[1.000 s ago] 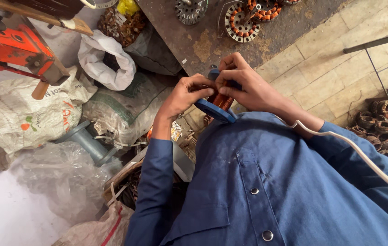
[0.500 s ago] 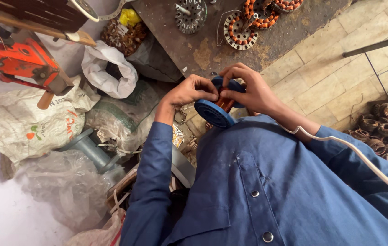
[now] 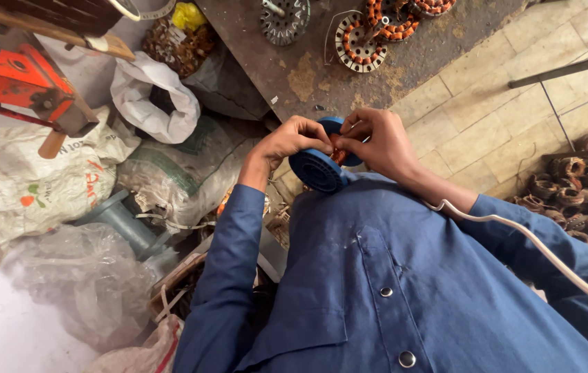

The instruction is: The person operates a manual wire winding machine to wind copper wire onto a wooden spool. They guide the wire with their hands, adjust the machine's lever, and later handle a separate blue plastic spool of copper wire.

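- The left hand (image 3: 292, 140) pinches the rim of a round blue plastic housing (image 3: 318, 169), fingers curled over its upper edge.
- The right hand (image 3: 377, 141) grips the same housing from the other side, fingertips pressing at the copper-coloured winding (image 3: 337, 153) in its middle.
- The housing sits tilted, held close in front of the person's chest, just above the blue shirt (image 3: 377, 276).
- A white cable (image 3: 535, 245) runs across the right sleeve.
- Beyond the hands lies a rusty metal bench (image 3: 307, 76) with wound motor stators (image 3: 357, 40) on it.
- To the left lie white sacks (image 3: 24, 186), a white bag (image 3: 152, 103) and an orange tool (image 3: 21, 79).
- More wound coils (image 3: 577, 186) lie piled on the tiled floor (image 3: 473, 131) to the right.
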Tool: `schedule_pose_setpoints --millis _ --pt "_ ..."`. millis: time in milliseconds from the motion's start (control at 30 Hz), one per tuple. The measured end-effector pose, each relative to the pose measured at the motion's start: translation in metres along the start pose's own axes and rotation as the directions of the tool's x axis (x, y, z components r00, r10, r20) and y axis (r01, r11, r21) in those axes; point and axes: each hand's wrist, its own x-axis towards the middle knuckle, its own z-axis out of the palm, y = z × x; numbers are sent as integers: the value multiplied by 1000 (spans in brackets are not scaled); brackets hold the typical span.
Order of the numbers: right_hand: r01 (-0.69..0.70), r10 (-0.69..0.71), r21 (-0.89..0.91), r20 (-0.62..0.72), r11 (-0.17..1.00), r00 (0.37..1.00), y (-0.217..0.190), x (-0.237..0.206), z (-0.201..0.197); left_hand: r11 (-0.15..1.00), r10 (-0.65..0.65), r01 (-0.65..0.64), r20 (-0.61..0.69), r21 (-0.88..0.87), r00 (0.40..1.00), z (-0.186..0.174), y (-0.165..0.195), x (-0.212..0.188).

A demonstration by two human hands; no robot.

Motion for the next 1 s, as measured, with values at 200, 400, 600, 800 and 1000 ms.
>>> schedule_pose_setpoints --millis 200,400,600,800,1000 --pt "89 -93 155 21 984 995 17 2 10 996 -61 61 0 -70 998 2 -10 1" --pt "7 -23 285 53 958 998 30 6 17 989 -139 141 -40 48 989 3 -23 13" --pt "107 -104 212 -26 971 994 33 2 18 992 -39 39 3 -122 999 18 -17 13" --pt "165 -166 -8 -41 986 985 23 -5 7 958 257 -253 -18 135 966 32 12 -30" --pt "355 -354 -25 16 935 935 4 -5 -7 751 350 -307 43 585 936 49 22 -58"
